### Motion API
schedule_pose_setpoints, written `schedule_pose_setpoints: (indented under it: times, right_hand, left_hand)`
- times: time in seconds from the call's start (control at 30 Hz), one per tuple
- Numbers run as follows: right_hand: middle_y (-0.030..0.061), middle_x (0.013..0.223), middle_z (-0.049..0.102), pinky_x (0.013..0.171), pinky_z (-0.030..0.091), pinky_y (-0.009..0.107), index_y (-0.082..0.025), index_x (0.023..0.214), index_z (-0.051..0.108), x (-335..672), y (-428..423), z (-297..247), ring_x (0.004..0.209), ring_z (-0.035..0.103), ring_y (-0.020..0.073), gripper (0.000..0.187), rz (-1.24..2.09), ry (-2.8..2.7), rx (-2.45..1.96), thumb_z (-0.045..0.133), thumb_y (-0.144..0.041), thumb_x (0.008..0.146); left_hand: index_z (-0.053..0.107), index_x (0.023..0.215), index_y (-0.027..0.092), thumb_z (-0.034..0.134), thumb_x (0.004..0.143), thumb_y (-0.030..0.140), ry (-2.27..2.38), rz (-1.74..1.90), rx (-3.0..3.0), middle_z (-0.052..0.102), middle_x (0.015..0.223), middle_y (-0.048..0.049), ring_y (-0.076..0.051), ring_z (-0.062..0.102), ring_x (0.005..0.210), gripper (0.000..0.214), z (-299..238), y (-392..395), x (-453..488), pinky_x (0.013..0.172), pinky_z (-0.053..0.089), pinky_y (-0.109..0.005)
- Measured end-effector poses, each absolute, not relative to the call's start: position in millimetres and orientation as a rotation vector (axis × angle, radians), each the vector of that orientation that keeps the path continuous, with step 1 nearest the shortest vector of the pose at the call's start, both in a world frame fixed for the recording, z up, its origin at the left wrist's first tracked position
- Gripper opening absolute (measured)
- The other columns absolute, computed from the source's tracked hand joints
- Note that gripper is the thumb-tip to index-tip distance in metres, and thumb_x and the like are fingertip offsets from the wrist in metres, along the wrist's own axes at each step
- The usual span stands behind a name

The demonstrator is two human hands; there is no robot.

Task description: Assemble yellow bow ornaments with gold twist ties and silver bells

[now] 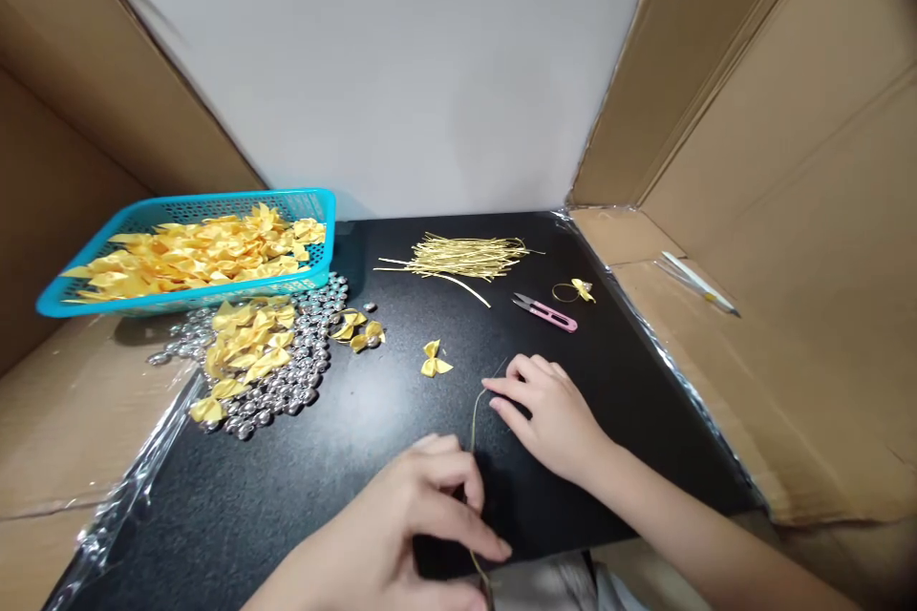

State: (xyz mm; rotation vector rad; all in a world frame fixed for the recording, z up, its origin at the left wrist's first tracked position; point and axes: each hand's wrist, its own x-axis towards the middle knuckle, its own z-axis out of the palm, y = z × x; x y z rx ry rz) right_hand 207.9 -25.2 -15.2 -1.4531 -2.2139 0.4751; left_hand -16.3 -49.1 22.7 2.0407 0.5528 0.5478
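My left hand (422,516) is at the front edge of the black mat (344,458), fingers pinched on the near end of a thin gold cord (476,420). My right hand (548,415) rests on the mat a little farther back, fingertips pressed together on the far end of the same cord. The cord runs between the two hands. A single yellow ribbon bow (434,360) lies just beyond my right fingertips, untouched.
A teal basket (315,263) full of yellow bows stands at the back left. In front of it lie silver beads (308,372) and loose bows (250,344). A bundle of gold cords (465,256), pink snips (548,311) and a bow with a cord loop (577,290) lie farther back. Cardboard walls close both sides.
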Motion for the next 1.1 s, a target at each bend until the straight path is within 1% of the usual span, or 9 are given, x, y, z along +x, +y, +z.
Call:
schedule_pose_setpoints:
  times: [0.13, 0.23, 0.3, 0.4, 0.5, 0.6, 0.77, 0.97, 1.1]
  right_hand:
    - [0.0073, 0.091, 0.065, 0.075, 0.049, 0.039, -0.026, 0.102, 0.077, 216.6, -29.7, -21.4, 0.085, 0.058, 0.0217, 0.021, 0.405, -2.265, -1.357, 0.059, -0.024, 0.091]
    - [0.0104, 0.105, 0.067, 0.082, 0.052, 0.040, -0.022, 0.102, 0.076, 236.6, -36.3, -25.6, 0.096, 0.060, 0.0226, 0.021, 0.434, -2.289, -1.168, 0.058, -0.020, 0.092]
    - [0.0104, 0.108, 0.070, 0.084, 0.053, 0.042, -0.022, 0.102, 0.075, 248.7, -40.9, -27.9, 0.099, 0.061, 0.0235, 0.020, 0.438, -2.317, -1.099, 0.058, -0.020, 0.092]
    - [0.0091, 0.108, 0.073, 0.087, 0.054, 0.044, -0.023, 0.104, 0.074, 256.5, -45.1, -29.1, 0.102, 0.064, 0.0247, 0.019, 0.470, -2.328, -1.064, 0.060, -0.020, 0.091]
    - [0.0073, 0.094, 0.075, 0.081, 0.056, 0.042, -0.024, 0.092, 0.074, 250.8, -45.5, -25.7, 0.092, 0.068, 0.0240, 0.013, 0.486, -2.169, -1.127, 0.061, -0.020, 0.089]
    - [0.0069, 0.083, 0.071, 0.073, 0.055, 0.038, -0.021, 0.079, 0.068, 237.9, -43.8, -17.7, 0.080, 0.067, 0.0228, 0.007, 0.442, -1.958, -1.412, 0.066, -0.022, 0.086]
    - [0.0069, 0.088, 0.070, 0.078, 0.052, 0.040, -0.018, 0.081, 0.069, 218.6, -38.1, -3.1, 0.085, 0.065, 0.0254, 0.004, 0.433, -2.072, -1.780, 0.072, -0.019, 0.080]
    - [0.0050, 0.085, 0.071, 0.074, 0.048, 0.033, -0.018, 0.075, 0.069, 207.8, -25.3, 15.1, 0.083, 0.067, 0.0218, 0.014, 0.433, -2.235, -1.996, 0.064, -0.009, 0.084]
    - [0.0077, 0.087, 0.071, 0.068, 0.044, 0.034, -0.017, 0.077, 0.068, 200.7, -22.7, 21.9, 0.084, 0.067, 0.0238, 0.019, 0.299, -2.374, -2.079, 0.057, -0.006, 0.088]
  left_hand:
    - [0.075, 0.099, 0.025, 0.058, 0.090, 0.037, 0.979, 0.653, 2.062, 0.067, 0.086, -0.0050, -0.020, 0.062, 0.082, 0.023, 21.9, -26.3, -32.5, 0.077, 0.046, -0.033]
    - [0.071, 0.096, 0.019, 0.059, 0.086, 0.041, 1.652, 0.595, 2.090, 0.066, 0.092, -0.0084, -0.026, 0.063, 0.089, 0.027, 14.8, 1.7, -37.5, 0.078, 0.048, -0.038]
    - [0.069, 0.098, 0.017, 0.060, 0.083, 0.044, 1.781, 0.450, 2.108, 0.065, 0.094, -0.0095, -0.027, 0.063, 0.088, 0.033, 11.2, 14.5, -32.0, 0.078, 0.049, -0.039]
    - [0.067, 0.091, 0.016, 0.057, 0.083, 0.047, 1.839, 0.384, 2.108, 0.065, 0.096, -0.0098, -0.027, 0.064, 0.084, 0.033, 9.8, 22.1, -17.6, 0.072, 0.048, -0.037]
    - [0.066, 0.083, 0.018, 0.059, 0.082, 0.039, 1.837, 0.412, 2.089, 0.066, 0.091, -0.0081, -0.026, 0.063, 0.082, 0.022, 9.3, 23.3, -9.5, 0.069, 0.046, -0.035]
    - [0.066, 0.077, 0.019, 0.059, 0.082, 0.031, 1.775, 0.450, 2.082, 0.066, 0.088, -0.0067, -0.024, 0.063, 0.082, 0.015, 7.1, 24.9, -10.8, 0.070, 0.044, -0.034]
    - [0.066, 0.073, 0.019, 0.057, 0.083, 0.025, 1.683, 0.515, 2.065, 0.069, 0.086, -0.0063, -0.023, 0.063, 0.081, 0.015, 2.6, 27.5, -16.5, 0.071, 0.046, -0.033]
    - [0.065, 0.087, 0.016, 0.062, 0.081, 0.033, 1.675, 0.613, 2.053, 0.067, 0.089, -0.0086, -0.024, 0.062, 0.081, 0.018, -4.2, 27.2, -19.3, 0.071, 0.047, -0.035]
    - [0.064, 0.088, 0.016, 0.060, 0.084, 0.030, 1.677, 0.819, 2.225, 0.063, 0.090, -0.0089, -0.024, 0.059, 0.085, 0.015, -0.6, 22.0, -16.0, 0.077, 0.046, -0.038]
